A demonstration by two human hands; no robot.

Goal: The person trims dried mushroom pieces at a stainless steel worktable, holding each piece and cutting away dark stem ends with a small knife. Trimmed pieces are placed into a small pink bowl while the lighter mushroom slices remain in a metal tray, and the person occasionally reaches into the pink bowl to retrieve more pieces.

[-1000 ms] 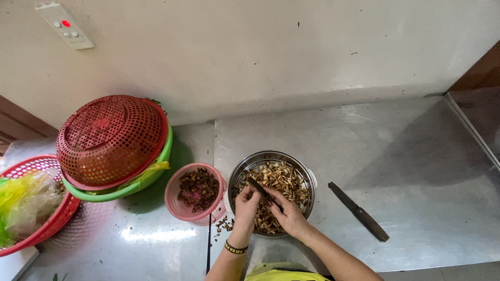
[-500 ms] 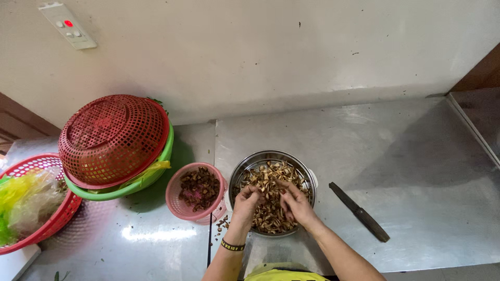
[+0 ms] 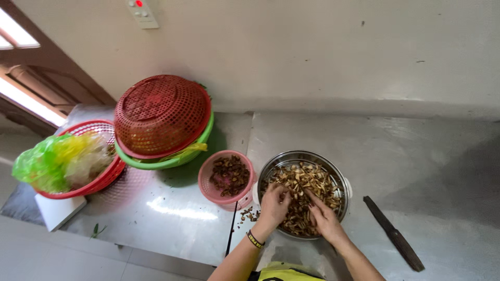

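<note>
Both hands down in the food, lower middle of the frame. Left hand (image 3: 274, 204) with fingers (image 3: 281, 191) curled and bunched together, tips buried in the brown dried pieces (image 3: 304, 182), so can't tell if anything is actually pinched. Right hand (image 3: 324, 218) just beside it, fingers loosely together and pointing up-left into the same pile, tips touching the pieces too; can't tell a grip there either. Pieces lying right under and around both sets of fingertips, heaped thickest toward the upper half of the steel bowl (image 3: 341, 179), which sits lower centre on the metal counter (image 3: 437, 156). Dark wristband (image 3: 254, 240) on the left wrist, a bit of yellow fabric at the very bottom edge. A few stray crumbs (image 3: 249, 213) on the counter just left of the bowl, near the left wrist. Just beside the bowl on the left, maybe touching it, a small pink basket (image 3: 207, 179) with darker, reddish bits inside. Off to the lower right, well apart from the hands, a long dark knife (image 3: 393, 234) lying flat at a slant. Further out, upper left of centre: a red mesh basket (image 3: 161, 114) flipped upside down over a green basket (image 3: 156, 161). Far left, another red basket (image 3: 107, 177) stuffed with green and yellowish plastic bags (image 3: 57, 161), resting partly on a white block (image 3: 58, 211). Pale wall across the top, with a small switch box (image 3: 141, 11) and its red light at the upper edge.
</note>
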